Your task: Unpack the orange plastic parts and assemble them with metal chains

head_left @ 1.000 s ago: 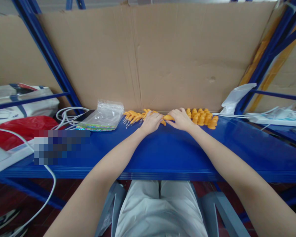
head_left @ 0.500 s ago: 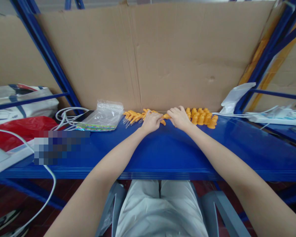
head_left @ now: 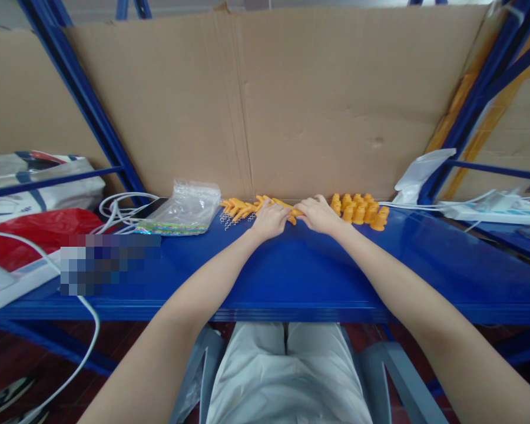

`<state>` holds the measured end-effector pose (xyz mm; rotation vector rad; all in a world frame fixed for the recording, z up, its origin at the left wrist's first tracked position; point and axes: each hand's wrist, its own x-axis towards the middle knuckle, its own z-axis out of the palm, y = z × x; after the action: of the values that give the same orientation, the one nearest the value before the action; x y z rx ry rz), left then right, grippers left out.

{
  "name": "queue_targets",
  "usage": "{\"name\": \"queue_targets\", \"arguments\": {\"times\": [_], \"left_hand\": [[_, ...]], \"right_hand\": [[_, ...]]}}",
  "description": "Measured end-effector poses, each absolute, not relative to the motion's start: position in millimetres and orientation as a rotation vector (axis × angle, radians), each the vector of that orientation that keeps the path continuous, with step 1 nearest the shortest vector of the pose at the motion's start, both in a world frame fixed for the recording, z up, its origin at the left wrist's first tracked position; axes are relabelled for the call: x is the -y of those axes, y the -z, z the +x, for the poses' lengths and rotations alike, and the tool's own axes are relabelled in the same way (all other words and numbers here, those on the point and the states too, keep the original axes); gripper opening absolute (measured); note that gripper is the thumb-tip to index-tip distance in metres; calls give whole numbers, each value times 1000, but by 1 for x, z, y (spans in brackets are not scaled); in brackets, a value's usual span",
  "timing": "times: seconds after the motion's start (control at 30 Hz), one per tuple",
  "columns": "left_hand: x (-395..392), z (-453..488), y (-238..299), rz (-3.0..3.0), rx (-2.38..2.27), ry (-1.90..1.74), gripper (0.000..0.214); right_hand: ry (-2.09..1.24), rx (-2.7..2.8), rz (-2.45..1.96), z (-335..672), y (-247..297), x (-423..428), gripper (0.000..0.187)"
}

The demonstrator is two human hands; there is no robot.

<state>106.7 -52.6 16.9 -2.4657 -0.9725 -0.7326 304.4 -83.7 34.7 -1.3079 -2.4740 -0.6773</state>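
My left hand (head_left: 270, 221) is closed at the back middle of the blue table, its fingers curled on a small orange plastic piece (head_left: 294, 213). The fingertips of my right hand (head_left: 318, 214) meet that same piece from the other side, pinched together. More orange pieces (head_left: 236, 208) lie in a row to the left of my left hand, with short metal chains (head_left: 230, 221) at their near ends. Right of my right hand, several orange figurines (head_left: 360, 209) stand upright in rows. My fingers partly hide the piece between them, so its exact shape is unclear.
A clear plastic bag (head_left: 188, 206) lies left of the pieces, near white cables (head_left: 115, 206) and a red bag (head_left: 48, 235). Cardboard (head_left: 300, 106) stands along the back edge. At the right are a white packet (head_left: 421, 176) and a power strip (head_left: 494, 209).
My right hand has shifted slightly left and its fingers have moved in closer to my left hand over the orange piece. My left hand stays nearly in place.
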Motion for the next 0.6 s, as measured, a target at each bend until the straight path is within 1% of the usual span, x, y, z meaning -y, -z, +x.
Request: {"name": "queue_targets", "arguments": {"times": [0.13, 0.33, 0.47, 0.53, 0.6], "left_hand": [[55, 114, -17, -2466, 1015, 762, 25], [54, 118, -16, -2525, 1255, 932, 28], [48, 104, -18, -2468, 1376, 962, 28], [47, 97, -20, -2428, 1355, 949, 27], [47, 93, -22, -2405, 1308, 925, 26]], "right_hand": [[807, 2435, -1270, 303, -37, 83, 26], [910, 2344, -1244, 315, -42, 77, 32], [837, 2160, -1427, 339, -51, 77, 29], [785, 2002, -1554, 351, -59, 80, 27], [739, 1835, -1701, 362, -69, 83, 28]]}}
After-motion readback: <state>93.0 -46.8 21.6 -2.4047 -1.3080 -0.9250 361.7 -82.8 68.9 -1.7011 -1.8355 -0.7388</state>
